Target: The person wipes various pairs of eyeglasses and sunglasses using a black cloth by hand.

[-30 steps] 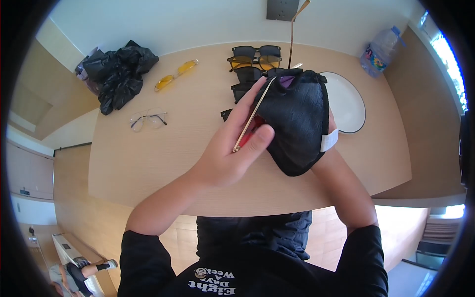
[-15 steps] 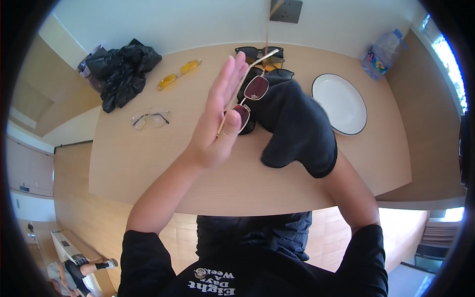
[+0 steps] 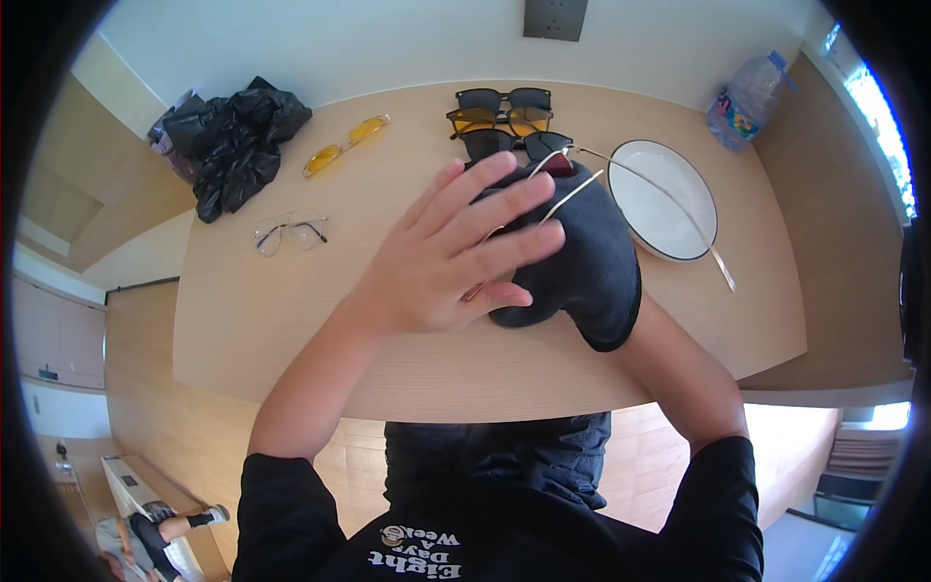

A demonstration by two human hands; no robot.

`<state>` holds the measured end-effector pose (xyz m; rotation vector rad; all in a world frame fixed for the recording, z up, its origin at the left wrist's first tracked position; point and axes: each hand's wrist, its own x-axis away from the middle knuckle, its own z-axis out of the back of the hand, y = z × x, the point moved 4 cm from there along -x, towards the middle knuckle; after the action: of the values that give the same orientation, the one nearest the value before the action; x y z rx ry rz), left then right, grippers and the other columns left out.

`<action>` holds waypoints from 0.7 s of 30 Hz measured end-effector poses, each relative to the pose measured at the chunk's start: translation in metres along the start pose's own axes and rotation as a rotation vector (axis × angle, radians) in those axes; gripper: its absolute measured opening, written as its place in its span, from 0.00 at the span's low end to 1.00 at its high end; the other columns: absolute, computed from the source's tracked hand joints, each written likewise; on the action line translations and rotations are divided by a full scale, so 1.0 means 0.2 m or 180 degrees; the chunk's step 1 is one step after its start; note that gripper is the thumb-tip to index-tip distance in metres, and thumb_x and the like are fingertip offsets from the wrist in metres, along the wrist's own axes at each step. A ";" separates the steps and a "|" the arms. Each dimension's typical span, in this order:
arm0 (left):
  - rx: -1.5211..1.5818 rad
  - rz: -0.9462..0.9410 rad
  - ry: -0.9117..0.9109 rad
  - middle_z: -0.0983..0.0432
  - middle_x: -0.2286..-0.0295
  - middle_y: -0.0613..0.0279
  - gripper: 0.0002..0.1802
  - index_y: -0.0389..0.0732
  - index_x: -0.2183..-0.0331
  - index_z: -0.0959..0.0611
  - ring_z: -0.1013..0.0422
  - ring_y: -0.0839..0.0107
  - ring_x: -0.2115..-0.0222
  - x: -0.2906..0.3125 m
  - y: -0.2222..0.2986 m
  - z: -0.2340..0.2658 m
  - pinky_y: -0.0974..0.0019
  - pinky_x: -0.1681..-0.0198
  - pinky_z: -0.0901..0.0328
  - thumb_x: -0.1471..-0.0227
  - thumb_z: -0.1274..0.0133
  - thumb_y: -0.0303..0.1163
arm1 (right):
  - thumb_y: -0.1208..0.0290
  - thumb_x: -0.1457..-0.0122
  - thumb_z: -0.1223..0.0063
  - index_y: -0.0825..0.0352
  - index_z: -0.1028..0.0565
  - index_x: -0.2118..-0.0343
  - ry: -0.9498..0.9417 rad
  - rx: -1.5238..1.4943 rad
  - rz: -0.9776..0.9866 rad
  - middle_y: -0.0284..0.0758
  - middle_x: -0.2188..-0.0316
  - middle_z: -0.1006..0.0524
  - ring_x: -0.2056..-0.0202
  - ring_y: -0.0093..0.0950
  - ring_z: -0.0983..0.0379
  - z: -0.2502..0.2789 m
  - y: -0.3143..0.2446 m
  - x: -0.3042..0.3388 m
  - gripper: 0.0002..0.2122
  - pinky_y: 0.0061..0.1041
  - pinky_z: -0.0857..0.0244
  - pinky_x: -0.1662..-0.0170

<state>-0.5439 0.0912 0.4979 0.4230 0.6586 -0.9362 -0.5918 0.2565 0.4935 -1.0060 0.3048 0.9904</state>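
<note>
My left hand (image 3: 461, 242) has its fingers spread, back toward me, in front of sunglasses with a thin gold frame and dark red lenses (image 3: 557, 165). My right hand is hidden inside a black fabric mitt (image 3: 587, 257), which is wrapped against the sunglasses' frame. One thin gold temple (image 3: 684, 206) reaches out to the right above the white oval plate (image 3: 713, 199). Much of the frame is hidden behind my left hand and the mitt. Just beyond the mitt lie several pairs of glasses: black sunglasses (image 3: 490, 145), a yellow-lensed pair (image 3: 529, 120) and another dark pair (image 3: 504, 98).
Yellow-lensed glasses (image 3: 325, 158) and clear glasses (image 3: 291, 231) lie on the left of the wooden table (image 3: 281, 330). A crumpled black plastic bag (image 3: 238, 145) sits at the back left. A clear bottle (image 3: 747, 102) stands at the back right, beside a wooden side panel (image 3: 829, 194).
My left hand has turned from edge-on to back-up, fingers spreading and moving right over the mitt. The red-lensed sunglasses have swung round, one temple now pointing right. The mitt has shifted slightly left.
</note>
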 end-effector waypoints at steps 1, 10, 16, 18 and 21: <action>0.0040 0.0080 -0.0062 0.40 0.30 0.52 0.50 0.50 0.31 0.34 0.46 0.47 0.29 0.01 -0.03 0.00 0.44 0.27 0.53 0.47 0.35 0.59 | 0.66 0.67 0.25 0.58 0.22 0.47 -0.0086 0.0438 -0.0039 0.38 0.58 0.19 0.57 0.43 0.23 0.02 -0.04 -0.03 0.35 0.37 0.28 0.52; 0.4257 0.2361 0.0640 0.43 0.31 0.56 0.48 0.43 0.28 0.42 0.41 0.59 0.32 0.00 -0.06 -0.11 0.52 0.29 0.45 0.35 0.47 0.62 | 0.73 0.64 0.29 0.59 0.18 0.59 -0.0068 0.1721 -0.0240 0.34 0.64 0.17 0.60 0.39 0.20 0.08 -0.07 -0.07 0.22 0.36 0.25 0.57; 0.4547 0.3301 0.0641 0.42 0.32 0.62 0.30 0.45 0.29 0.39 0.37 0.68 0.35 -0.03 -0.01 -0.06 0.57 0.36 0.34 0.27 0.56 0.41 | 0.70 0.47 0.33 0.61 0.18 0.54 -0.0033 0.1747 -0.0017 0.32 0.63 0.16 0.59 0.35 0.19 0.05 0.00 -0.05 0.16 0.32 0.24 0.56; 0.4379 0.3376 0.0619 0.40 0.33 0.61 0.30 0.45 0.30 0.39 0.35 0.68 0.36 -0.02 -0.01 -0.05 0.57 0.37 0.33 0.28 0.54 0.38 | 0.70 0.44 0.35 0.62 0.18 0.53 -0.0097 0.2167 -0.0001 0.32 0.63 0.16 0.60 0.34 0.19 0.04 -0.01 -0.04 0.15 0.30 0.24 0.57; 0.4404 0.3442 0.0344 0.38 0.35 0.62 0.31 0.46 0.30 0.38 0.34 0.68 0.38 -0.01 -0.01 -0.06 0.56 0.36 0.33 0.31 0.51 0.29 | 0.70 0.44 0.34 0.63 0.18 0.54 0.0175 0.0870 -0.0669 0.33 0.66 0.16 0.64 0.34 0.19 0.05 0.04 -0.02 0.14 0.29 0.24 0.60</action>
<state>-0.5504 0.0995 0.4905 1.8357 -0.2891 -0.1628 -0.6025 0.2643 0.4975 -0.7985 0.3617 0.7097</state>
